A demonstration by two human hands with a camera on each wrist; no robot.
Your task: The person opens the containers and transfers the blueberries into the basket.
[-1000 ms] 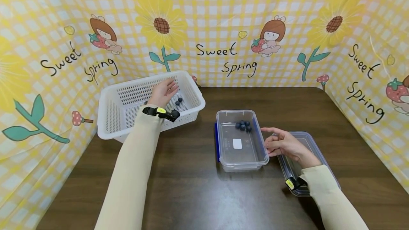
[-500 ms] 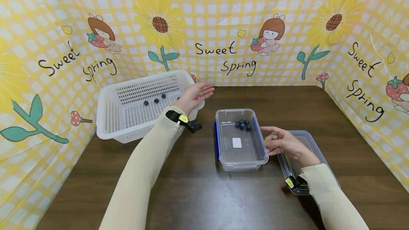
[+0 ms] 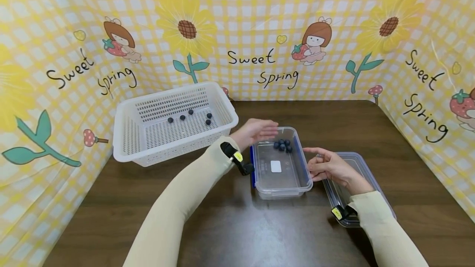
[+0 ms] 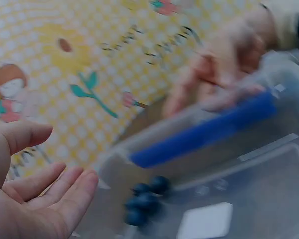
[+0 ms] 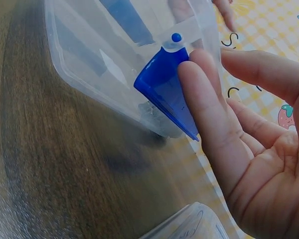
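My left hand (image 3: pixel 257 131), fingers extended, hangs over the left rim of a clear plastic food container (image 3: pixel 272 182). In the left wrist view its thumb and fingers (image 4: pixel 65 204) are spread apart with nothing showing between them. Several blueberries (image 3: pixel 283 146) lie together in the container's far right part. My right hand (image 3: pixel 330 168) steadies the container's right side, fingertips at the blue latch flap (image 5: pixel 164 84) hanging outward there. To the left, a white slotted basket (image 3: pixel 163 153) has several more blueberries (image 3: pixel 182 117) spread on its bottom.
A clear lid (image 3: pixel 356 160) lies on the dark wooden table (image 3: pixel 222 226), partly under my right hand and forearm. A yellow checked cloth (image 3: pixel 237 19) with printed flowers rises behind and along both sides. The basket stands near its left side.
My left hand has come out of the basket and moved right and toward me, over the container's edge. The right hand and container have stayed in place.
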